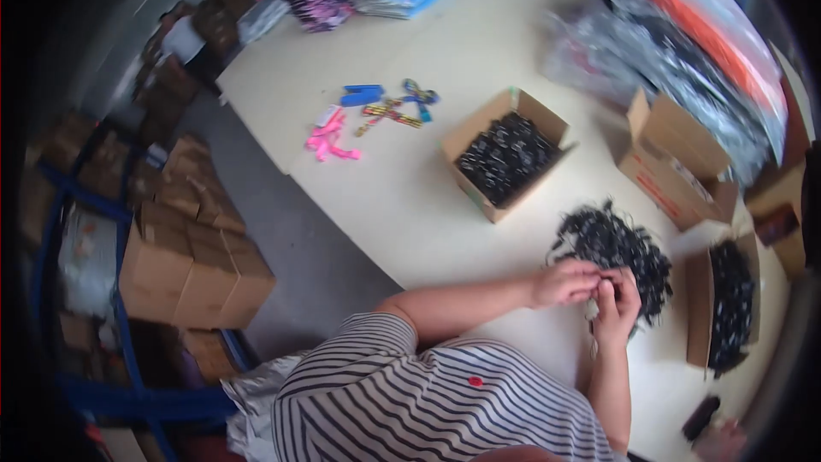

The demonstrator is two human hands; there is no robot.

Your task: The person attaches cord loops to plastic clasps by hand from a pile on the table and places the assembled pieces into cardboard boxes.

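Striped shirt (428, 389) below grip; left forearm (470, 304) stretched crosswise, right forearm (612, 389) upright; left hand (566, 282), right hand (617, 304) meet, pinching black bit (608, 279); black heap (611, 239) just beyond

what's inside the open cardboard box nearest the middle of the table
The cardboard box holds a heap of small black pieces with shiny glints among them. The heap covers the bottom, so anything underneath can't be seen.
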